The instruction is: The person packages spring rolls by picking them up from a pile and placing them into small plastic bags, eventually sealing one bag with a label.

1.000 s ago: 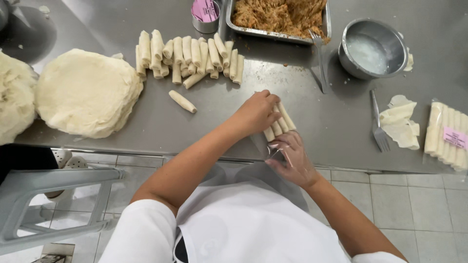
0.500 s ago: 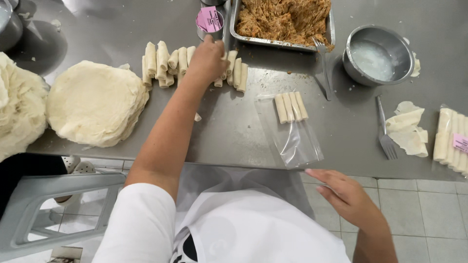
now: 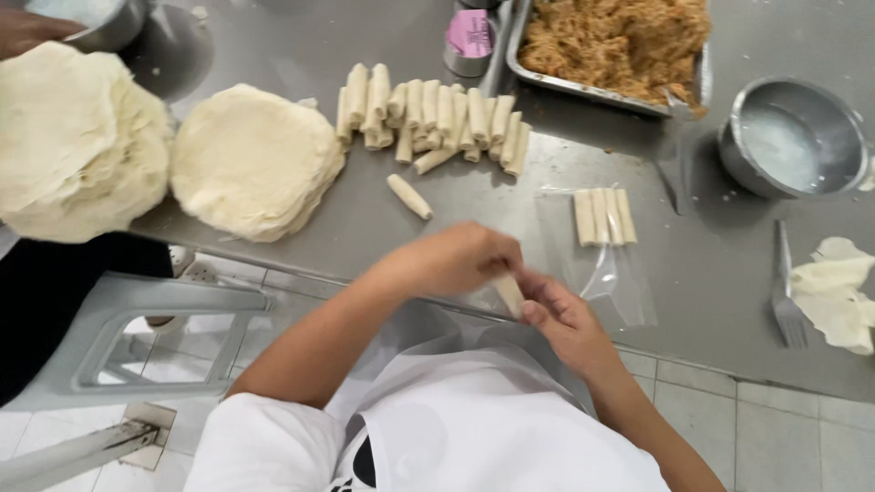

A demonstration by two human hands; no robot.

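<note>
Pale rolled spring roll (image 3: pixel 509 293), thin and cylindrical, sits between both hands at the near edge of the steel table (image 3: pixel 365 214), just over the person's white apron. Left hand (image 3: pixel 460 258) curls its fingers together around the roll's upper end; right hand (image 3: pixel 563 314) pinches the lower end between thumb and fingertips. Just beyond the right hand lies a clear plastic bag (image 3: pixel 606 264) with four rolls (image 3: pixel 603 215) lined up side by side inside. Farther back, a loose pile of finished rolls (image 3: pixel 433 118); one stray roll (image 3: pixel 409 196) lies apart, nearer. Left of those, two stacks of round pale wrappers (image 3: pixel 251 159). At the far edge, a metal tray of shredded brown filling (image 3: pixel 615 41); to its right a round steel bowl (image 3: pixel 793 137) of whitish liquid, with a fork (image 3: pixel 786 292) nearer.
</note>
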